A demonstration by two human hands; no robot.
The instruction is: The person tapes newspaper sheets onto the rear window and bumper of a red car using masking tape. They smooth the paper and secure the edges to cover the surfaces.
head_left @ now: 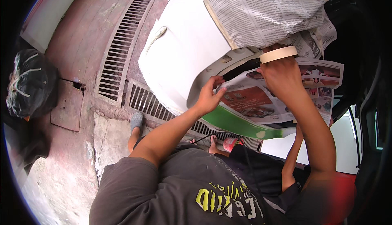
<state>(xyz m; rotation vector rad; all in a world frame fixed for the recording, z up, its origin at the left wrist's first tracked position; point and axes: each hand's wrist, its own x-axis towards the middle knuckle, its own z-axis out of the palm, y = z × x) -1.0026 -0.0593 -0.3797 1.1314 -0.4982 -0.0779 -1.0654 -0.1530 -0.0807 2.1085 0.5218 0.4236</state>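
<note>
My left hand (210,97) is at the left end of a printed newspaper sheet (249,96), its thumb and fingertips around the paper's edge beside a white car panel (185,37). A roll of masking tape (279,54) sits around the fingers of my right hand (283,80). That hand bends over the sheet's upper edge, its thumb touching the paper; its fingertips are hidden. The sheet hangs over the car's opening, above a green-painted lower strip (232,123). More newspaper (265,12) covers the upper part of the car, with tape along its left edge.
Another person's forearm (290,159) reaches up beneath the sheet from the lower right. A red can (231,143) stands near a bare foot. Metal drain grates (118,57) cross the floor. At the far left rests a black plastic bag (32,84). A dark cable (245,151) hangs below the car.
</note>
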